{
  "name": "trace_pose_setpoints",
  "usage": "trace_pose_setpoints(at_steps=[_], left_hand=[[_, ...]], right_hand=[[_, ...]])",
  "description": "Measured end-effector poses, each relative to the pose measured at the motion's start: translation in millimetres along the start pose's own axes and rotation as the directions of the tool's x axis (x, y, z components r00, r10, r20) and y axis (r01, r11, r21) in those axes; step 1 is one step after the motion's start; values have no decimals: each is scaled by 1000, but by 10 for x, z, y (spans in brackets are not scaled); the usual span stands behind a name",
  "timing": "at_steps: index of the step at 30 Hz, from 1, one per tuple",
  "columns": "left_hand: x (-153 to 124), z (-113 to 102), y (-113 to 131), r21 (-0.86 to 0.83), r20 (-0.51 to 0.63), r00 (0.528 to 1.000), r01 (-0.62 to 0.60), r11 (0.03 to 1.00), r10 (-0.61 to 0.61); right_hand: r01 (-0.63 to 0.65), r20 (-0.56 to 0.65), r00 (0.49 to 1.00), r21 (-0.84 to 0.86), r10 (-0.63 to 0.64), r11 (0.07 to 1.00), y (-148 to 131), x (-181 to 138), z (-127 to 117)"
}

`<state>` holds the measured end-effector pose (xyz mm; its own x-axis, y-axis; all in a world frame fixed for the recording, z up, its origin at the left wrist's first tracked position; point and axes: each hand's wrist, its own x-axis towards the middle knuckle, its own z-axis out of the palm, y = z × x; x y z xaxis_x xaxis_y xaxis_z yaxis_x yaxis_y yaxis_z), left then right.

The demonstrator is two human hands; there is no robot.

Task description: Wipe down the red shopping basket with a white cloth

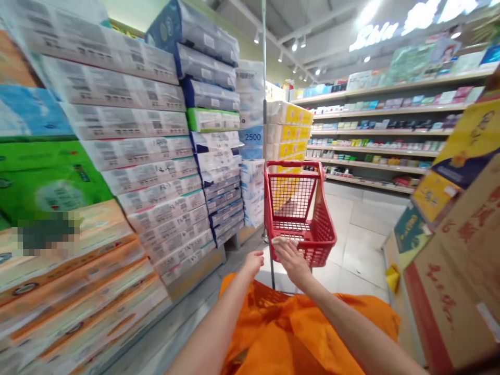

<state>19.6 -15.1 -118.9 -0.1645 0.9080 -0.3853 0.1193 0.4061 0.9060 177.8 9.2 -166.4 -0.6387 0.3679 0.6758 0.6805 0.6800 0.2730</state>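
In front of me stands a red plastic shopping cart [330, 219] with a mesh basket. Over its near rim is my right hand [292, 262], fingers extended and pressing down a thin whitish cloth [278, 241]; its exact kind is unclear. My left hand [254, 262] hovers just left of the cart, apart from it, fingers loosely bent with nothing visible in them. Below both forearms spreads a piece of orange clothing [281, 328]. The cart's lower part is partly hidden behind my hands and this fabric.
Tall stacks of wrapped paper packs [152, 140] line the left side, with yellow-and-white packs [291, 133] beyond the cart. Cardboard boxes [457, 250] rise close on the right. Product shelves [390, 130] fill the back above the pale tiled floor [355, 250].
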Motion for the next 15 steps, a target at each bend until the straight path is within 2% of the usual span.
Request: trace_pose_setpoints(at_steps=[3, 5, 11, 15], left_hand=[[90, 35, -209, 121, -45, 999, -4, 993, 10], [119, 66, -286, 177, -62, 997, -29, 984, 41], [132, 134, -233, 193, -80, 992, -77, 978, 94], [73, 214, -157, 125, -69, 996, -46, 991, 55]], right_hand=[[-52, 112, 993, 52, 46, 997, -161, -248, 207], [-114, 163, 982, 92, 98, 989, -230, -350, 232], [-254, 85, 966, 178, 243, 951, -82, -274, -101], [-391, 235, 916, 329, 326, 860, -71, -265, -250]])
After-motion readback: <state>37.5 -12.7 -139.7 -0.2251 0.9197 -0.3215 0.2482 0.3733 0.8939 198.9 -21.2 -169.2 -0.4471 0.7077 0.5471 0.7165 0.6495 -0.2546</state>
